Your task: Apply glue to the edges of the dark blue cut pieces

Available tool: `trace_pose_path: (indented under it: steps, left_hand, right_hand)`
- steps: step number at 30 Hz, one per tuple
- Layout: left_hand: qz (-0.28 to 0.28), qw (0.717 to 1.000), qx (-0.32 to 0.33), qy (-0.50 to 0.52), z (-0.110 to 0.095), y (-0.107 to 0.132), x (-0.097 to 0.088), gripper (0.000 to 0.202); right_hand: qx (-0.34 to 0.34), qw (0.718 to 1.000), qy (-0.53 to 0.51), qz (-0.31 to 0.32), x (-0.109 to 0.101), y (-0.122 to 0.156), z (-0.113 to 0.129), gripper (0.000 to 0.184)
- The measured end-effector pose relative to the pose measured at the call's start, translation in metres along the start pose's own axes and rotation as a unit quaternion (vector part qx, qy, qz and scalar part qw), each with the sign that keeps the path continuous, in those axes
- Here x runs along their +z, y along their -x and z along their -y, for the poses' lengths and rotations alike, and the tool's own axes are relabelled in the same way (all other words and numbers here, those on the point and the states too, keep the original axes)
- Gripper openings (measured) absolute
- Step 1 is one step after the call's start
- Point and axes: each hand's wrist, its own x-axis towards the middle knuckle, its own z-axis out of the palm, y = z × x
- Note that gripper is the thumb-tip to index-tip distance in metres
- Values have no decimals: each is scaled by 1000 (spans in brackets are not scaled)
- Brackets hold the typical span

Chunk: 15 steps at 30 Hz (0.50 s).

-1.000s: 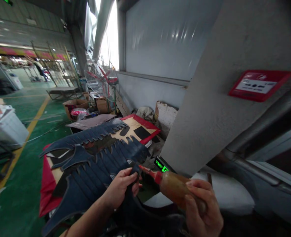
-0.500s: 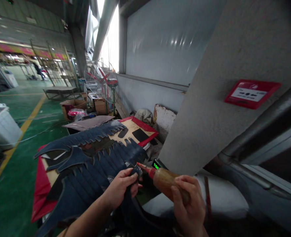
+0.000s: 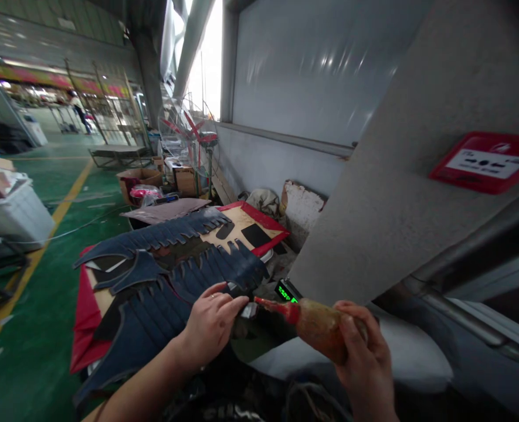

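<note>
In my right hand (image 3: 367, 357) is an amber squeeze glue bottle (image 3: 323, 329) with a red cap, lying nearly level and pointing left. Its thin red nozzle ends just beside the fingertips of my left hand (image 3: 213, 322). That left hand is open, its fingers stretched forward and apart, and no piece shows in it. Below its fingertips is a small shiny metal part (image 3: 249, 310); its kind is unclear. Dark blue cut pieces (image 3: 153, 328), like leather or fabric, lie overlapping in rows beyond my left hand.
Under the pieces is a board with red covering (image 3: 85, 328). A small green-lit display (image 3: 288, 291) stands behind the bottle. To the right rise a grey column (image 3: 373, 234) and a pipe (image 3: 474, 322). A fan (image 3: 197, 138) and cardboard boxes (image 3: 140, 179) stand farther back.
My left hand has let go of the dark blue piece it held and opened its fingers. The bottle in my right hand has moved slightly right, off the piece. The view has shifted a little.
</note>
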Motion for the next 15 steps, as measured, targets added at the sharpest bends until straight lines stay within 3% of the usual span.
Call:
trace_pose_path:
  steps: [4, 11, 15]
  left_hand:
    - [-13, 997, 25, -76, 6, 0, 0, 28]
    - [-4, 995, 29, -92, 11, 7, 5, 29]
    - [-9, 995, 41, -88, 10, 7, 5, 28]
  right_hand:
    - [16, 999, 9, 31, -2, -5, -5, 32]
    - [90, 985, -78, 127, -5, 3, -5, 29]
    - [103, 989, -75, 80, -3, 0, -10, 32]
